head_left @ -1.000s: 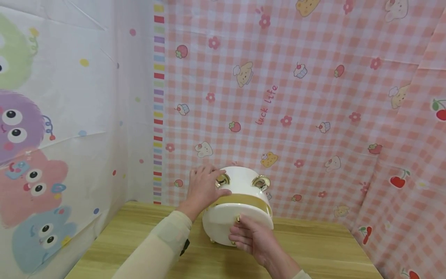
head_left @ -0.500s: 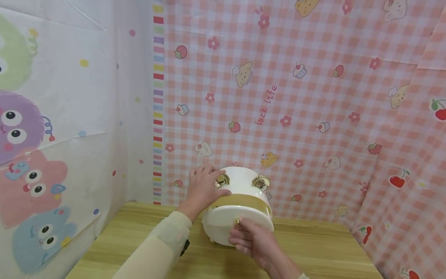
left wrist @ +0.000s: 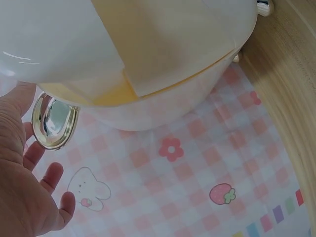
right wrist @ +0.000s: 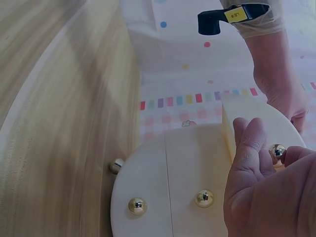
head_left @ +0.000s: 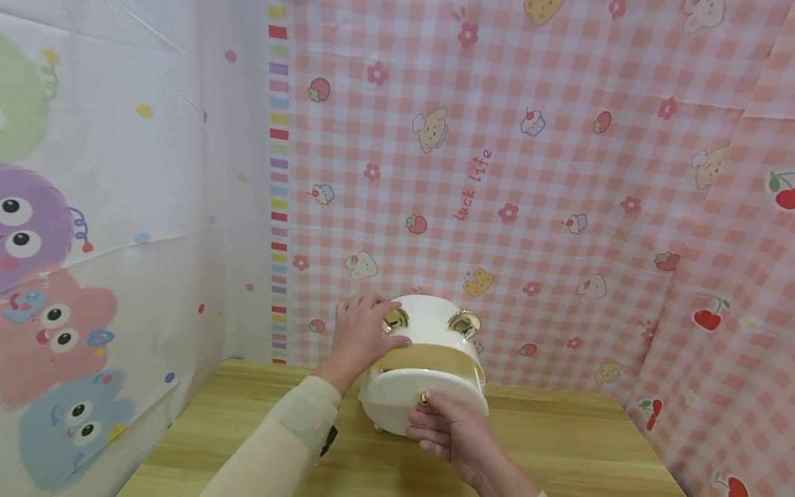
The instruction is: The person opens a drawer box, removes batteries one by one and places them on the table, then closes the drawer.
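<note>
A white rounded drawer box (head_left: 428, 314) with gold ears and gold feet stands on the table. Its upper drawer (head_left: 391, 400) is pulled partway out, leaving a yellowish gap under the top. My left hand (head_left: 360, 337) rests on the box's left side, its thumb along the top beside the left gold ear (left wrist: 54, 123). In the left wrist view its other fingers hang loosely spread behind that ear. My right hand (right wrist: 274, 190) pinches a small gold knob (right wrist: 277, 152) on the drawer. Lower gold knobs (right wrist: 204, 198) show beside it. The drawer's inside is hidden.
The wood-grain table (head_left: 248, 428) runs out to both sides of the box. A pink checked cloth (head_left: 559, 159) hangs just behind it. On the left hangs a white cloth (head_left: 168, 290) with cartoon figures. A black strap (right wrist: 232, 16) circles the left wrist.
The drawer and my right hand have come slightly farther out toward me, and the yellowish gap looks a little wider. My left hand stays in the same place on the box.
</note>
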Tool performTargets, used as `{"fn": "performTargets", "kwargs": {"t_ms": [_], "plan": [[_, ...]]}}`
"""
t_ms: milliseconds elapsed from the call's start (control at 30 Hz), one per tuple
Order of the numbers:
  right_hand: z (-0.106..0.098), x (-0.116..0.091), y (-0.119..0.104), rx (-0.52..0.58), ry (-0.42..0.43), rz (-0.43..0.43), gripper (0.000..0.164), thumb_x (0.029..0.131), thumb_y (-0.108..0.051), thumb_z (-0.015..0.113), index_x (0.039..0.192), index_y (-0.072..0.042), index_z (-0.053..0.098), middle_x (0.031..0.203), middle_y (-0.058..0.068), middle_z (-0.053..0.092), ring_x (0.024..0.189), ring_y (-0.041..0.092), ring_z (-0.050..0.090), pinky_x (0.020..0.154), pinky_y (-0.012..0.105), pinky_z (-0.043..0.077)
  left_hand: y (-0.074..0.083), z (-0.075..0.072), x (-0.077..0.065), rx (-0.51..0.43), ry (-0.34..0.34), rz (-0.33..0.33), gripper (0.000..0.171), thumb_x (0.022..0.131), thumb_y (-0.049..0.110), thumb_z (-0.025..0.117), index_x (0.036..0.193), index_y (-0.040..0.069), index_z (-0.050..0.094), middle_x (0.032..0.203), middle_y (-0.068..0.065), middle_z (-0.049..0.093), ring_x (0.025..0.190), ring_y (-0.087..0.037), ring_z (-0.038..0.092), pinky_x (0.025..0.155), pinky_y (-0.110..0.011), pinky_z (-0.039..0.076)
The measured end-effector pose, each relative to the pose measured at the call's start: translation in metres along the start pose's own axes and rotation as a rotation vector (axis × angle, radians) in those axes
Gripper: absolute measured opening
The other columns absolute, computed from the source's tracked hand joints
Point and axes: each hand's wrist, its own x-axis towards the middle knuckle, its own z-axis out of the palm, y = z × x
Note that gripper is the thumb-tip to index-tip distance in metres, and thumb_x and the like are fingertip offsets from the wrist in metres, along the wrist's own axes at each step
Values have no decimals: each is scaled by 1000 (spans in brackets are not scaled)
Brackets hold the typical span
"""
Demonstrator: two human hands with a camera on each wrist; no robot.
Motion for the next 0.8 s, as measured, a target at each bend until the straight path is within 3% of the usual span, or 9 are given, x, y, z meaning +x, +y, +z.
{"fn": "performTargets", "kwargs": {"t_ms": [800], "plan": [[1, -13, 3, -42, -1, 37, 52, 103, -51, 67, 117, -1, 72, 101, 4, 84, 88, 13, 81, 73, 23, 63, -4, 2, 0, -14, -15, 4, 72, 81, 63, 86, 143, 30, 68, 146, 0, 63, 138, -33, 55, 119, -59, 37]]}}
